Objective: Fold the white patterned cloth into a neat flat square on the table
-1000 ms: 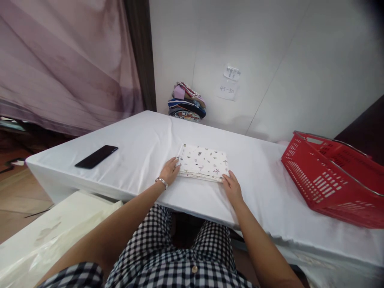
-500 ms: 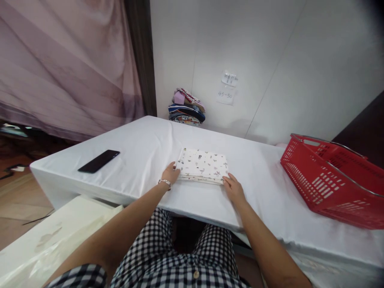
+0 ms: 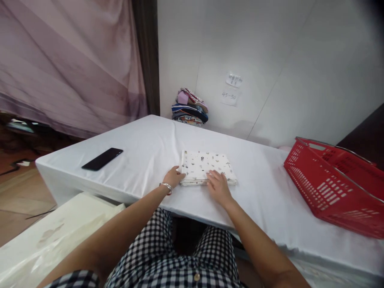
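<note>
Two bare hands are at work here, both on one folded white cloth with small printed figures [image 3: 207,168], which lies flat near the front edge of the white-covered table [image 3: 264,196], roughly in the middle. The left hand [image 3: 174,177], with one silver bracelet on its wrist, sits against the cloth's left edge, fingers curled at the near corner. The right hand [image 3: 218,186] lies flat and spread on top of the cloth's near right part, not gripping anything, just pressing down. So the hands are apart with the cloth between and under them.

Off to the left there's one black phone [image 3: 102,159] lying flat, well apart from the cloth. On the right sits one red plastic shopping basket with a metal handle [image 3: 333,184]. Farthest back, against the wall, is one stack of folded colourful fabrics [image 3: 190,107], and above it two small paper notes [image 3: 231,90] stuck on the wall.
</note>
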### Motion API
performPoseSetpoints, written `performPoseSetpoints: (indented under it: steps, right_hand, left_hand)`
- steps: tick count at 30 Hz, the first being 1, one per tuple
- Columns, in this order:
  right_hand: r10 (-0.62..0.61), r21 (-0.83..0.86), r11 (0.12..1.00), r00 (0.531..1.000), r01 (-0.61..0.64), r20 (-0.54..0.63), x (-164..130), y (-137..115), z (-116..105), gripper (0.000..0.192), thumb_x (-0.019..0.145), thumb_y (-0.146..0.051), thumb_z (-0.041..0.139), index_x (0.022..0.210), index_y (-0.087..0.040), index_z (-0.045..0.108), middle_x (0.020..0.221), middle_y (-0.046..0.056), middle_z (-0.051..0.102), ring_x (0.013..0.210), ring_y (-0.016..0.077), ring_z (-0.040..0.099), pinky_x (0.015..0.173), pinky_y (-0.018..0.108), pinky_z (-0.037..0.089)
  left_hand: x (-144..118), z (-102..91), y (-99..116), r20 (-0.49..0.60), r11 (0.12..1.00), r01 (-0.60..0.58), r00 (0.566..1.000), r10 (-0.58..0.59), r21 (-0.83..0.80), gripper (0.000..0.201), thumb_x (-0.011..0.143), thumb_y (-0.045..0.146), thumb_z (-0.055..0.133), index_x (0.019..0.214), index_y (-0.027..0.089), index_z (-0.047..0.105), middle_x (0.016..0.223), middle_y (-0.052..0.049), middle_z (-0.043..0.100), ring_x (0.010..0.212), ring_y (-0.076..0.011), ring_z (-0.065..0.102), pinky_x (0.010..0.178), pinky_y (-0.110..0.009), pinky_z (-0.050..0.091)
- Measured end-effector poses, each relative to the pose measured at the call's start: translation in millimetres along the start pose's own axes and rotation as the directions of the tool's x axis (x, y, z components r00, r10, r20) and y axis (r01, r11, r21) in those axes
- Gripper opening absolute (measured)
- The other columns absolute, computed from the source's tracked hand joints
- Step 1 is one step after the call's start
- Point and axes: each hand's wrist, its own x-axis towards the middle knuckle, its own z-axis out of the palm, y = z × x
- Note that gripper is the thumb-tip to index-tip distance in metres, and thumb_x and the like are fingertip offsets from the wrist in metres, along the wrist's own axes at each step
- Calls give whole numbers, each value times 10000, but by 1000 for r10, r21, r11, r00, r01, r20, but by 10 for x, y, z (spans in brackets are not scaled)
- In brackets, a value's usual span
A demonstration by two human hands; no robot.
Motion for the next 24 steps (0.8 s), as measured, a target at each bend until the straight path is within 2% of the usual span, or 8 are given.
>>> performPoseSetpoints:
  steps: [4, 7, 11, 15, 20, 24]
  right_hand:
    - [-108, 13, 994, 991, 107, 79, 161, -261, 146, 379, 864, -261, 459, 1239, -224, 503, 1305, 90, 506, 1250, 241, 394, 1028, 493, 256]
    - [-161, 15, 987, 978, 160, 129, 168, -278, 271, 416, 852, -255, 480, 1266, -206, 475, 1303, 94, 512, 1247, 241, 396, 1028, 470, 264]
    - [-170, 26, 985, 979, 168, 113, 108, -241, 357, 416, 861, -246, 466, 1274, -200, 468, 1312, 85, 508, 1253, 227, 388, 1041, 447, 245]
    - [-163, 34, 986, 980, 161, 112, 92, -244, 358, 434, 851, -228, 467, 1284, -213, 460, 1322, 75, 499, 1261, 220, 377, 1046, 437, 235]
    - [-143, 49, 989, 983, 138, 118, 110, -257, 350, 445, 840, -198, 460, 1284, -220, 460, 1325, 64, 495, 1260, 210, 376, 1053, 425, 226]
    - [-131, 55, 991, 984, 125, 122, 117, -258, 362, 450, 832, -188, 470, 1281, -222, 460, 1319, 62, 500, 1254, 203, 378, 1053, 416, 225]
  left_hand:
    - [6, 23, -28, 5, 1000, 2, 1000, -2, -10, 581, 729, 336, 634, 1250, 151, 456, 959, -54, 676, 804, -172, 645, 719, -258, 497]
    - [45, 29, -53, 44, 996, 35, 998, -32, -76, 607, 728, 320, 637, 1269, 136, 434, 960, -61, 673, 733, -156, 644, 658, -249, 506]
    - [189, 13, -39, 79, 989, 79, 994, -69, -129, 619, 741, 335, 621, 1287, 138, 409, 1036, -83, 659, 712, -151, 647, 608, -243, 503]
    - [449, -5, 36, -10, 997, 55, 998, -55, -57, 626, 730, 403, 627, 1271, 156, 431, 1204, -115, 585, 932, -195, 633, 735, -254, 495]
    - [819, -12, 159, -92, 996, 17, 996, -8, 89, 764, 684, 393, 678, 1327, 124, 365, 1356, -177, 439, 1214, -270, 459, 967, -323, 397]
    - [1113, -16, 213, -81, 976, -73, 993, 91, 207, 832, 663, 353, 703, 1362, 125, 313, 1423, -179, 342, 1299, -287, 339, 1047, -359, 315]
